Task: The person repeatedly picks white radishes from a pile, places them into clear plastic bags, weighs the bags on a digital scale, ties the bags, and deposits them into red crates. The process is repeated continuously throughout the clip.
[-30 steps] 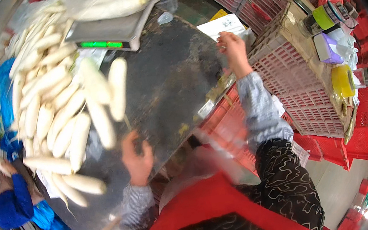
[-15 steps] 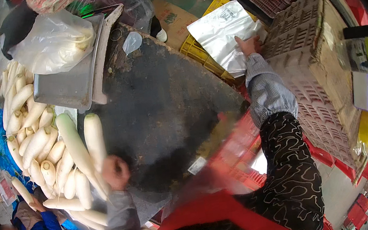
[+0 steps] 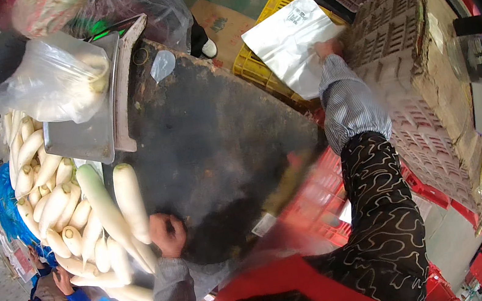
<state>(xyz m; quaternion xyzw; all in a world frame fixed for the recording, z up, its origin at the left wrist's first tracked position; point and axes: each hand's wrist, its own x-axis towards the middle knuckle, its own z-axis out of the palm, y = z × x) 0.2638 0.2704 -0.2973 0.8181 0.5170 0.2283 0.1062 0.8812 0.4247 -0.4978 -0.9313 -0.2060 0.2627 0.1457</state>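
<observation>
Grey-sleeved left hand loosely curled, gap between thumb and fingers, nothing visible in it, just beside a long white tapered radish on the dark, scuffed worktop. Farther off, blurred right hand at a flat, shiny white plastic bag over a yellow lattice plastic crate; can't tell if gripping.
</observation>
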